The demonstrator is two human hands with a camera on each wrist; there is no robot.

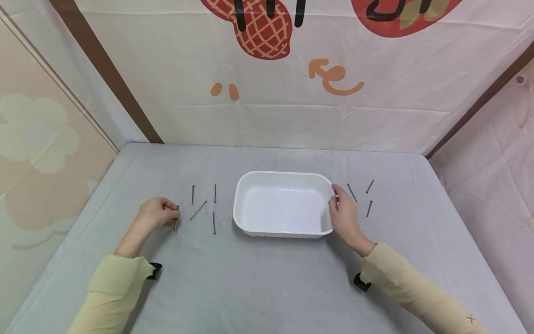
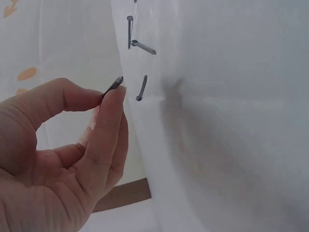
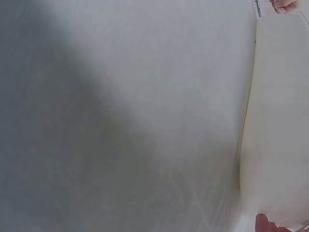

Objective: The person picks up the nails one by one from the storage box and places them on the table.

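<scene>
My left hand (image 1: 156,215) pinches a dark metal nail (image 2: 114,85) between thumb and fingertips, above the left part of the table. In the head view that nail slants down from the fingers. Toward the middle, my right hand (image 1: 345,218) grips the right end of a white rectangular dish (image 1: 279,204), thumb at the rim. The dish has nothing in it. Its side wall fills the right edge of the right wrist view, where only a bit of the fingers (image 3: 262,223) shows.
Several loose nails (image 1: 198,210) lie between my left hand and the dish. To the right of the dish are more nails (image 1: 369,209). A grey cloth covers the table (image 1: 267,283), with printed fabric walls (image 1: 267,125) behind and at both sides.
</scene>
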